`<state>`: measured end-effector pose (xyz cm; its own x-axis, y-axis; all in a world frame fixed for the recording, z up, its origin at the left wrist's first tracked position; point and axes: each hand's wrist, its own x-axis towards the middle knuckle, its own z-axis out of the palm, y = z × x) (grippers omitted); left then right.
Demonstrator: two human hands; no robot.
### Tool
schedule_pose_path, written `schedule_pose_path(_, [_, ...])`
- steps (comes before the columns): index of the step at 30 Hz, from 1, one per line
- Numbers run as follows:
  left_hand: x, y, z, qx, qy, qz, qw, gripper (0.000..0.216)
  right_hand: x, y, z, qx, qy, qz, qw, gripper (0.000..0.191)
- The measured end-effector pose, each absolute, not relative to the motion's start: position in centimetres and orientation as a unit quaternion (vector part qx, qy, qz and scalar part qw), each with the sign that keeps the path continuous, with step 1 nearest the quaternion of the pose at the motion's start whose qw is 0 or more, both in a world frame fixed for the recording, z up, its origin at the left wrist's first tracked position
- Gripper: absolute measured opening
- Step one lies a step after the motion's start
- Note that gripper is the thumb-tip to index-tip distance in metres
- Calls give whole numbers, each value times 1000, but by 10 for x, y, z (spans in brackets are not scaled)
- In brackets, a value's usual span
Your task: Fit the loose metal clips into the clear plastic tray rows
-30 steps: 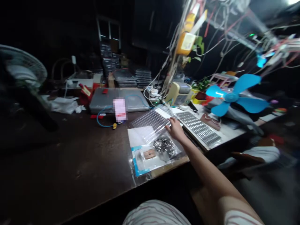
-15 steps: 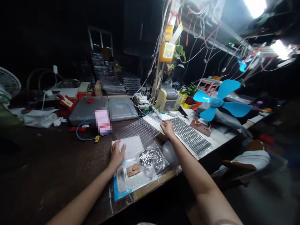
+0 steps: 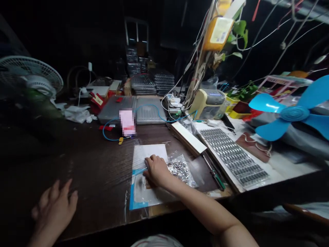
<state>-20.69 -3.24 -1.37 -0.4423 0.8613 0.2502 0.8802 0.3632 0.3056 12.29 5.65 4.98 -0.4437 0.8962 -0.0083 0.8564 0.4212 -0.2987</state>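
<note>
My left hand [image 3: 55,206] is at the lower left, slightly blurred, its fingers spread over the dark table. My right hand [image 3: 156,169] is above a white sheet [image 3: 151,150], fingers curled down. Faint, blurred lines of a clear ribbed sheet [image 3: 113,168] run between the hands and meet the right fingertips; its outline is hard to make out. Beside the right hand lies a clear bag [image 3: 183,168] of small shiny metal parts. Under the hand, a small brown block [image 3: 148,185] on a blue-edged mat [image 3: 132,197] is mostly hidden.
To the right are a white-topped bar [image 3: 189,137], a green-handled screwdriver [image 3: 218,180] and a panel of metal pieces in rows [image 3: 233,156]. A blue-bladed fan [image 3: 294,113] stands beyond. Grey ribbed panels [image 3: 150,111] and a blue cable [image 3: 104,132] lie at the back.
The clear ribbed sheet has shifted left off the white-topped bar. My right hand has come left to the white sheet; my left hand has left it for the lower left. The view has turned left.
</note>
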Motion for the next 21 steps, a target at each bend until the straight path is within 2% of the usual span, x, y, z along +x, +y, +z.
schedule_pose_path(2, [-171,-27,-2,-598,-776,-189,60,51,138,46,60,-513,-840,122,124,45])
schedule_pose_path(6, [-91,9,16,-750,-617,-240,12,42,231,9,77,-550,-768,136,298,35])
schedule_pose_path(8, [-45,44,25,-810,-526,-257,-28,39,296,-20,72,-624,-673,107,383,28])
schedule_pose_path(10, [13,87,37,-864,-427,-255,-74,39,359,-53,56,-715,-525,48,459,31])
schedule_pose_path(14, [168,170,64,-924,-303,-177,-152,39,442,-98,11,-789,-314,17,528,55])
schedule_pose_path(18, [314,227,79,-918,-331,-118,-185,33,460,-99,-16,-778,-285,72,555,56])
schedule_pose_path(21, [377,255,79,-899,-384,-84,-194,33,461,-88,-23,-759,-263,89,589,58])
